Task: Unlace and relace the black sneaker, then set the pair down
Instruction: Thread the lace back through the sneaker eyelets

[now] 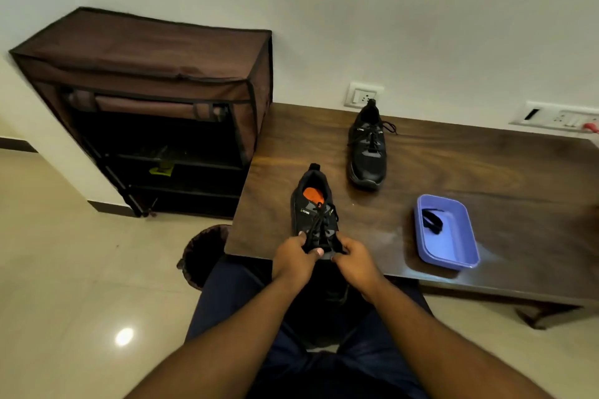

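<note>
Now the brown fabric rack [142, 100] stands on the floor left of the dark wooden bench [453, 178]. On the bench, a blue tub [453, 256] holding a black item sits right, and one sneaker [368, 152] lies far back near the wall. Nearer, the second sneaker [314, 204] rests at the front edge, heel away. Left hand [293, 257] and right hand [356, 257] each pinch its black laces [319, 227], fingers curled around them.
</note>
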Demonstrator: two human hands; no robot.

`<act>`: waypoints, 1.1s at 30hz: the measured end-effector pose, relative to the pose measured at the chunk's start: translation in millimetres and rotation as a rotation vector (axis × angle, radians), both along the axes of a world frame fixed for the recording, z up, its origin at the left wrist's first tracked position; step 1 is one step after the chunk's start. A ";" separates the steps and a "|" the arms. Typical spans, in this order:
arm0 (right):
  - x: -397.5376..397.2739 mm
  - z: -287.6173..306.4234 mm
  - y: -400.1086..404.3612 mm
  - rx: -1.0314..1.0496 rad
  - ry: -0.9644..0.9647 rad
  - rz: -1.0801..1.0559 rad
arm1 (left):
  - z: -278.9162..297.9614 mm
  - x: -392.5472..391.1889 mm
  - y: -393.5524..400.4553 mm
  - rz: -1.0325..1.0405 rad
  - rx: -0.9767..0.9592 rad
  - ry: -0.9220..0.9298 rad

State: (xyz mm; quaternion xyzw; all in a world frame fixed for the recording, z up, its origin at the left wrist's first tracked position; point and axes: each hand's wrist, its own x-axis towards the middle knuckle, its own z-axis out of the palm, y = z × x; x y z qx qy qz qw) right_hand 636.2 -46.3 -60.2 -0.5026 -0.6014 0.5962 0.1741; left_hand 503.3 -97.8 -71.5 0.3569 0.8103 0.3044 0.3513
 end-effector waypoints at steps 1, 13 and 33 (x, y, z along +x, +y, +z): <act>15.0 -2.4 -10.4 0.043 -0.029 -0.007 | -1.1 12.3 -6.9 0.002 0.007 0.001; -3.1 -4.2 -4.1 0.386 -0.272 0.157 | 6.2 1.0 -8.4 0.248 0.208 -0.195; -10.1 -2.3 -4.7 0.384 -0.322 0.042 | 11.1 -4.5 9.8 -0.122 0.152 0.409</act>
